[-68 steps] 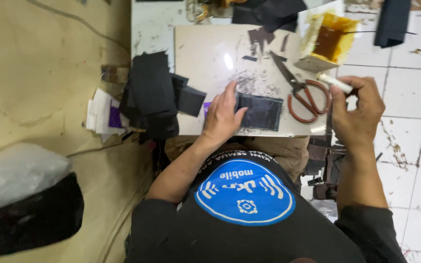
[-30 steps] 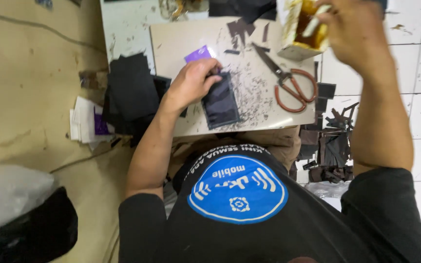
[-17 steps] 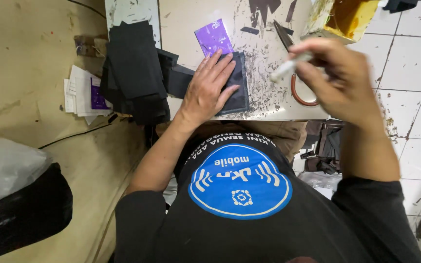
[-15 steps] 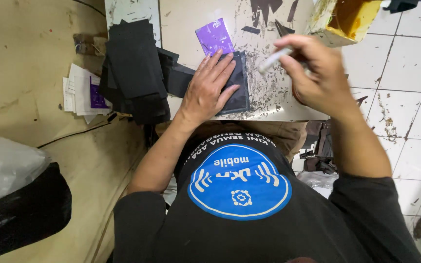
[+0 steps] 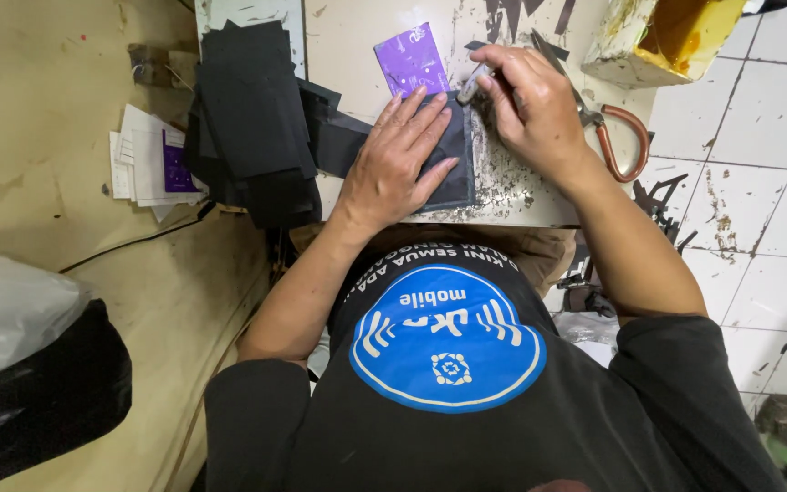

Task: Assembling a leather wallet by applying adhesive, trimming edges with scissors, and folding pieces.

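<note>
Desk [image 5: 348, 36] fills the upper centre of the frame; its near edge runs just below the dark piece [image 5: 455, 155], close to the person's lap. Bare desk shows only in a strip above the left hand. Upper left is crowded — a stack of black sheets [image 5: 252, 118] overhangs the desk's left edge, white papers [image 5: 143, 164] beyond it. Upper right: scissors [image 5: 617, 137] with red handles just beside the right wrist, and a yellow-stained container [image 5: 658, 41] at the corner.

Left hand [image 5: 398, 164] lies flat on the dark piece, fingers spread and pressing down, covering its left half. Right hand [image 5: 530, 105] — fingers pinched together on a small pale tool [image 5: 471, 84], whose tip meets the piece's upper right edge, just beside the left fingertips. A purple card [image 5: 410, 59] lies just above the piece.
</note>
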